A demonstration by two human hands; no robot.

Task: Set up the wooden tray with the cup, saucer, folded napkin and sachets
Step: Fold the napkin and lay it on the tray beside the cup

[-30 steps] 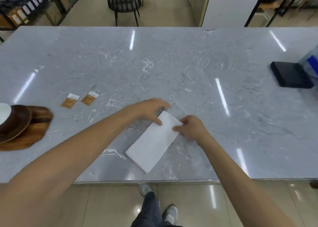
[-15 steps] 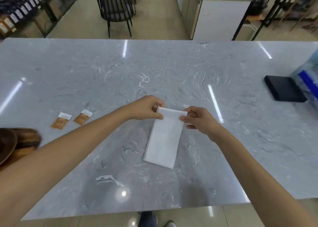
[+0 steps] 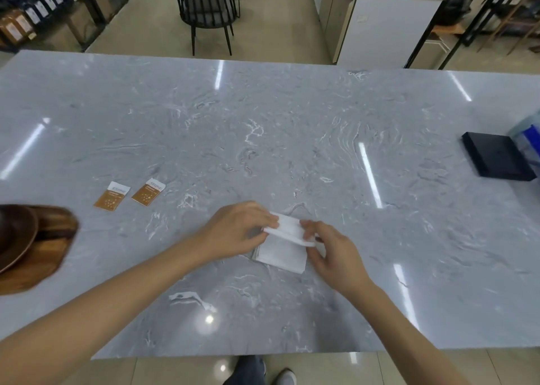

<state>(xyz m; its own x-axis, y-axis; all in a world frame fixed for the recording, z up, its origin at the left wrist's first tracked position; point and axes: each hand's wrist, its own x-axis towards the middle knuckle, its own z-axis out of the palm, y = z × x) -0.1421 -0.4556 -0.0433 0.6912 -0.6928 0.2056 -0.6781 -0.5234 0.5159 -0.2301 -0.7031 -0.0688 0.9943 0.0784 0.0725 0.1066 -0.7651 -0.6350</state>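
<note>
One white napkin [image 3: 282, 250] lies on the grey marbled surface [image 3: 292, 136], near its front edge and a little right of centre. Its far half is lifted and doubled over toward the near half, so the paper shows a fold line across the top while the lower layer rests flat. Both hands are on it. The left hand [image 3: 236, 232] pinches the folded edge at the napkin's left end, fingers curled over the paper. The right hand [image 3: 330, 250] pinches the same raised edge at the right end, thumb and fingers closed on the flap.

Two sachets [image 3: 128, 195] lie side by side on the surface, well to the left of the napkin and apart from it; each is orange-brown with a white strip at the top, and they do not touch each other. At the left border one wooden tray [image 3: 49, 256] sits on the surface, partly cut off by the frame, with one dark round saucer [image 3: 16, 238] resting on it. No cup can be made out in this view.

Far to the right, one flat black box [image 3: 496, 158] lies on the surface, just beside a translucent blue-and-white item [image 3: 530, 134] at the frame's edge. One black chair [image 3: 207, 7] stands on the floor beyond the surface.
</note>
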